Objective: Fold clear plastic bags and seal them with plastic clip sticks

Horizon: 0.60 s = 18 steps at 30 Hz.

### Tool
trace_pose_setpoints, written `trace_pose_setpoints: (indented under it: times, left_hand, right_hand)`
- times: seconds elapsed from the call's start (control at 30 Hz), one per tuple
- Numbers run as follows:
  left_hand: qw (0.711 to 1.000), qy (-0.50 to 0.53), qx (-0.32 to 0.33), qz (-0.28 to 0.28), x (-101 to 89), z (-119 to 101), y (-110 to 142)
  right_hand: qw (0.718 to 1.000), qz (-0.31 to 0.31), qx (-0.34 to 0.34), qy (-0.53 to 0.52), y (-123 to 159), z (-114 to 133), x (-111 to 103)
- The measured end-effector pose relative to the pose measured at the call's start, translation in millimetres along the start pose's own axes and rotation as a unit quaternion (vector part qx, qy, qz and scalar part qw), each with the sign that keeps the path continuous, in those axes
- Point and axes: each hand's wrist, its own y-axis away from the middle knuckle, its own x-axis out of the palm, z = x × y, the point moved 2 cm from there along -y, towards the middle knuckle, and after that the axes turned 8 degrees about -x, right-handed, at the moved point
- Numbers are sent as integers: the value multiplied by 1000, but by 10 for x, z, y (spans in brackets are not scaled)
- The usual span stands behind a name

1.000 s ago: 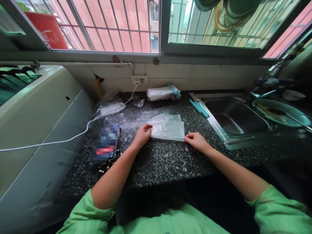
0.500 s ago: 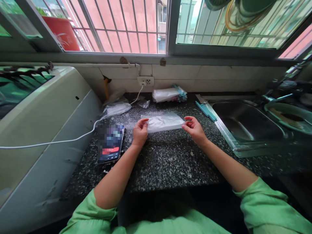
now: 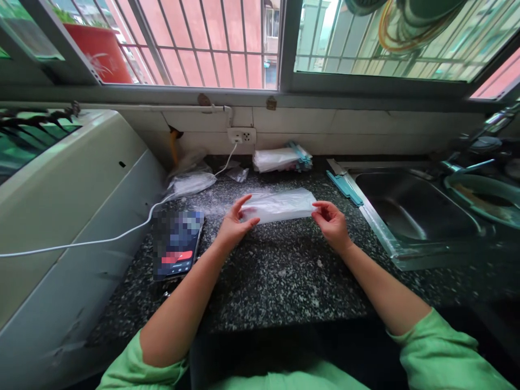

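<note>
A clear, folded plastic bag [image 3: 282, 207] stretches crosswise between my hands, low over the speckled dark countertop [image 3: 284, 271]. My left hand [image 3: 233, 225] is at the bag's left end, thumb and forefinger spread apart around it; its other fingers are partly hidden. At the opposite end, my right hand [image 3: 332, 223] pinches the bag's edge between thumb and fingers. Behind the bag lies a stack of similar plastic bags [image 3: 278, 160] with teal ends, against the wall. Left of my left hand a phone [image 3: 181, 244] with a lit, partly blurred screen lies on the counter.
A metal sink [image 3: 418, 206] is set in on the right, with a teal strip [image 3: 344, 188] by its edge. A white cable [image 3: 122, 238] runs from the wall socket [image 3: 242, 136] past crumpled plastic [image 3: 193, 183]. A pale appliance [image 3: 101, 179] stands at left.
The thumb and forefinger of my left hand have parted from their pinch. The bag and my right hand have shifted slightly to the right, and the right pinch stays on the bag.
</note>
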Motion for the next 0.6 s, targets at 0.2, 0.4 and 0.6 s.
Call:
trace_pose_setpoints:
  times: [0.2,0.4,0.6]
  left_hand:
    - [994,-94,56,-6,-19,-8,23]
    - [976,-169,137,-33,-44,-50,30]
    - [958,-227,162,-64,-79,-45,19]
  right_hand:
    - [976,16,151,-157,6,-10,31]
    - [979,3,147,-143,-19,-62,8]
    - [999,51,7,19,-26,-15,-40]
